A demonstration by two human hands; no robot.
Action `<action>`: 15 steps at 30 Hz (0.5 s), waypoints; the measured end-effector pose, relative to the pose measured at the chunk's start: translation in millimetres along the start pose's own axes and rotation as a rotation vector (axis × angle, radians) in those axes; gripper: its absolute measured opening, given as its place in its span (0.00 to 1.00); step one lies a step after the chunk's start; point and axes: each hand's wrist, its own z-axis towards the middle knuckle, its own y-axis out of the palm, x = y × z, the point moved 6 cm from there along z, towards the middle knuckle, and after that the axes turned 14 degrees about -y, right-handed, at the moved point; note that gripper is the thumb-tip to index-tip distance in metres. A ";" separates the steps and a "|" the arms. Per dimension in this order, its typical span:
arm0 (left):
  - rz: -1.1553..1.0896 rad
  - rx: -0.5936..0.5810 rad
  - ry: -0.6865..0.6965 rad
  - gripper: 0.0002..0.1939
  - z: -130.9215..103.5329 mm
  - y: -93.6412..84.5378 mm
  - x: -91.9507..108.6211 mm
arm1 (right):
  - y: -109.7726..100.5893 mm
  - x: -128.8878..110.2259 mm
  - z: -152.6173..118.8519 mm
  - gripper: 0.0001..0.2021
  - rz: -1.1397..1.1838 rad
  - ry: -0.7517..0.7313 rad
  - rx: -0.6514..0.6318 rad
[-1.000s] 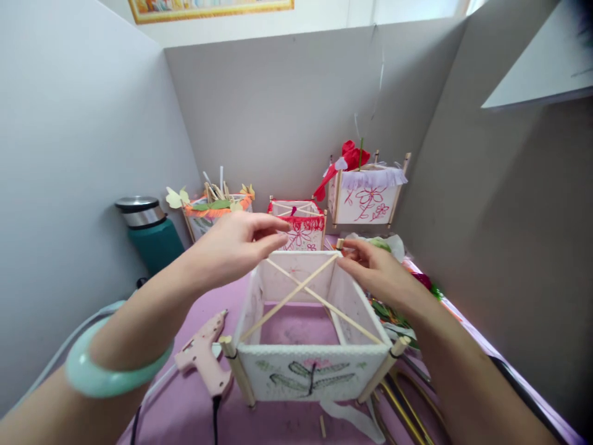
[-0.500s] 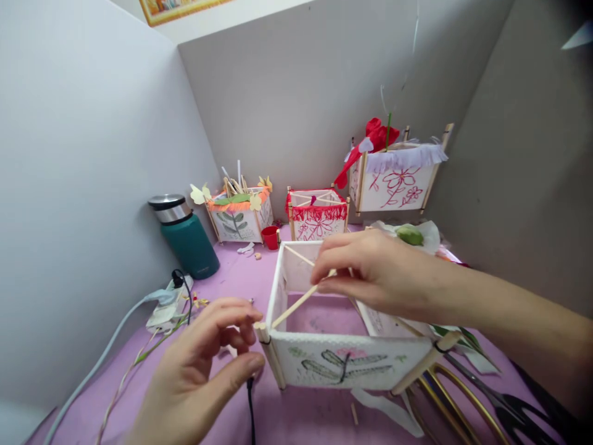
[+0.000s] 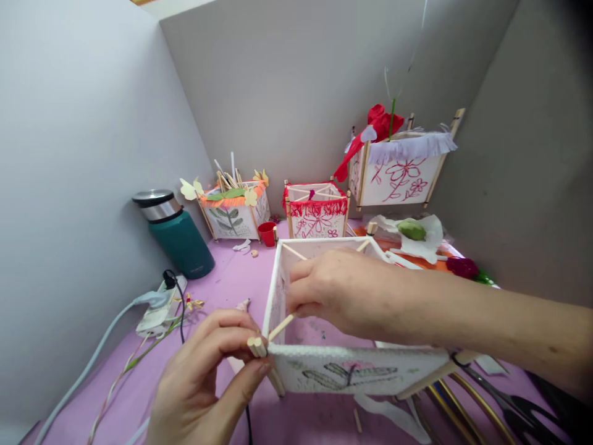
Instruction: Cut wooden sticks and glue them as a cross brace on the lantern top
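The paper lantern box (image 3: 352, 369) stands on the purple counter (image 3: 231, 281), directly beneath both hands. It is open-topped, with white paper walls, a leaf drawing on the near wall and wooden corner posts. A thin stick (image 3: 280, 327) runs diagonally across its open top. The left hand (image 3: 208, 383) pinches the near-left corner post (image 3: 256, 346) between thumb and fingertips, fingers closed on it. The right hand (image 3: 345, 290) reaches across the top, fingers closed on the stick just beyond the left hand.

Beyond the right hand stand three finished lanterns: one with orange fringe (image 3: 234, 210) holding loose sticks and paper butterflies, one with red fringe (image 3: 315, 210), and one with white fringe (image 3: 398, 170) holding red paper. A small red cup (image 3: 267, 233) sits between the first two. A green flask (image 3: 176, 232) stands beyond the left hand, with a power strip (image 3: 162, 306) nearer to it. Scissors (image 3: 504, 411) lie under the right forearm.
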 end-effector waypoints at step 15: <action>0.022 0.008 0.028 0.13 -0.1 0.2 2.0 | -1.3 0.8 0.0 0.11 0.025 -0.061 -0.014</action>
